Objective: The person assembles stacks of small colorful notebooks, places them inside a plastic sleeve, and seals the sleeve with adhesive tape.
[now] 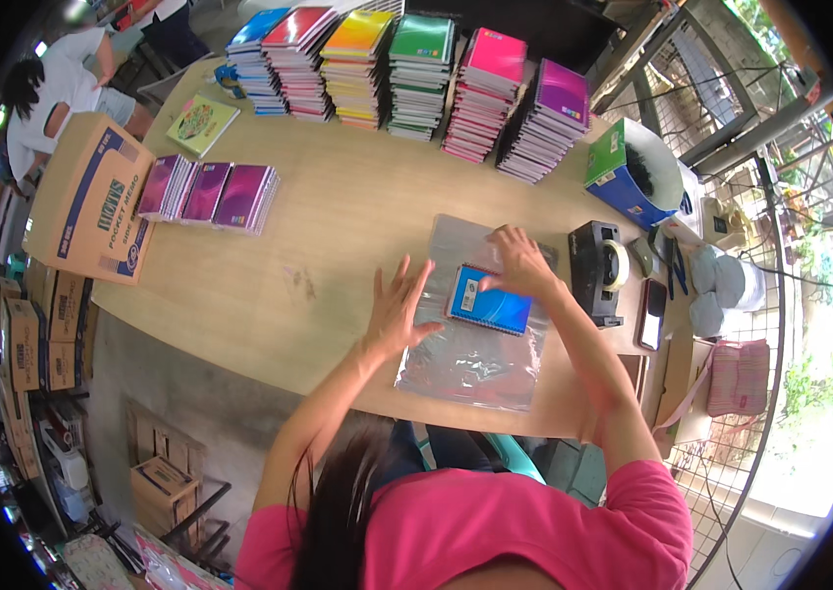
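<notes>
A blue spiral notebook stack (495, 303) lies on a clear plastic sheet or bag (465, 369) spread on the table in front of me. My right hand (522, 264) is over the notebook's upper edge, fingers spread, with the thumb reaching across the blue cover; whether it presses down I cannot tell. To the left of the notebook, my left hand (400, 310) hovers at the plastic's left edge with fingers apart and nothing in it.
Tall notebook stacks, including a green one (422, 44), line the table's far edge. Purple wrapped notebooks (244, 197) sit beside a cardboard box (92, 202) at left. A tape dispenser (596, 275), phone (651, 315) and blue-green box (623, 177) stand at right. Another person (67, 84) is far left.
</notes>
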Action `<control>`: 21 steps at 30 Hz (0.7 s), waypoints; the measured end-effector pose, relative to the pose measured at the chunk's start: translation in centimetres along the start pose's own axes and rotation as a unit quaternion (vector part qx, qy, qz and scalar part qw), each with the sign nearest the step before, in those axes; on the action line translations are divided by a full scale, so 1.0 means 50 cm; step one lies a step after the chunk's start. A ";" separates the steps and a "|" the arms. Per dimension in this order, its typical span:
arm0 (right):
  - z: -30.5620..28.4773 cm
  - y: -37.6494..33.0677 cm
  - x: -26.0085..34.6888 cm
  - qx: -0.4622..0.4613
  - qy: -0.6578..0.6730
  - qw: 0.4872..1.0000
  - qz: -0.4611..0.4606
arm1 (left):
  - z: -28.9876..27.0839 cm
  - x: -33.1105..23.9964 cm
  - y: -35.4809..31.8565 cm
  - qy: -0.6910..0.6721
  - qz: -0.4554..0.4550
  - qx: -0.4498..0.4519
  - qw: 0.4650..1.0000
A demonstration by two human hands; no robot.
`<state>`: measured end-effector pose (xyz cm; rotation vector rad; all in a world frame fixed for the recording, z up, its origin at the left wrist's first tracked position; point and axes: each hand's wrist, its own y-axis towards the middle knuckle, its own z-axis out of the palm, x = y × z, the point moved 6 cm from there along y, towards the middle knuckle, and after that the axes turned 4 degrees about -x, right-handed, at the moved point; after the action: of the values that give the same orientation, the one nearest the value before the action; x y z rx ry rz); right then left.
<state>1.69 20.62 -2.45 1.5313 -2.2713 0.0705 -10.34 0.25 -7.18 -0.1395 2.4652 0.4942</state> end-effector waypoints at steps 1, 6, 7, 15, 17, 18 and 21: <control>-0.056 -0.021 0.004 -0.070 0.059 0.996 0.014 | -0.011 -0.023 -0.018 -0.033 0.026 -0.061 0.997; -0.068 -0.251 0.136 -0.054 0.244 0.956 0.155 | 0.099 -0.100 -0.130 -0.033 0.071 0.245 0.966; -0.038 -0.302 0.160 -0.079 0.275 0.953 0.104 | 0.121 -0.083 -0.138 -0.035 0.077 0.263 0.961; 0.070 -0.440 0.187 -0.105 0.170 0.972 0.124 | 0.104 -0.149 -0.106 -0.027 0.143 0.222 0.964; 0.068 -0.438 0.177 -0.099 0.199 0.966 0.131 | 0.107 -0.125 -0.093 -0.072 0.076 0.248 0.963; 0.068 -0.440 0.175 -0.090 0.217 0.962 0.138 | 0.111 -0.116 -0.093 -0.098 0.037 0.263 0.959; 0.080 -0.430 0.147 -0.059 0.197 0.974 0.098 | 0.123 -0.125 -0.093 -0.045 0.071 0.261 0.962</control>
<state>17.48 4.52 -7.36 1.1144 -2.0557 0.2646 -0.90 -1.82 -9.54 0.2713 2.4358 -0.1032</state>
